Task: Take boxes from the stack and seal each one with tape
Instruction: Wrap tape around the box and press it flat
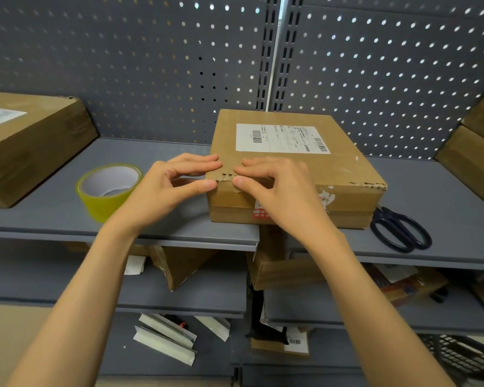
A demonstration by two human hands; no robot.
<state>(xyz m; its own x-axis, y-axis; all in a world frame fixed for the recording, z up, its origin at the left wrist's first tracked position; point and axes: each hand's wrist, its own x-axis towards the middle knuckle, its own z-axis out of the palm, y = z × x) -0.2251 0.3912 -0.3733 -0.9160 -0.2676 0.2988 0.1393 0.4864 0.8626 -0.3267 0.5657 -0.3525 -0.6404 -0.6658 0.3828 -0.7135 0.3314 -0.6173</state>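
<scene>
Both hands, left hand [176,182] and right hand [277,188], pinch the box [291,166] front-left corner.

A flat cardboard box [296,166] with a white shipping label [281,138] lies on the grey shelf [53,216]; the left hand [176,182] and right hand [274,188] press fingertips and thumbs on its near-left torn corner. A roll of yellow tape [108,189] stands just left of the hands, dark-handled scissors [401,229] beside the box's right end. Another labelled box [31,146] sits at the far left, stacked boxes [478,146] at the right edge.
</scene>
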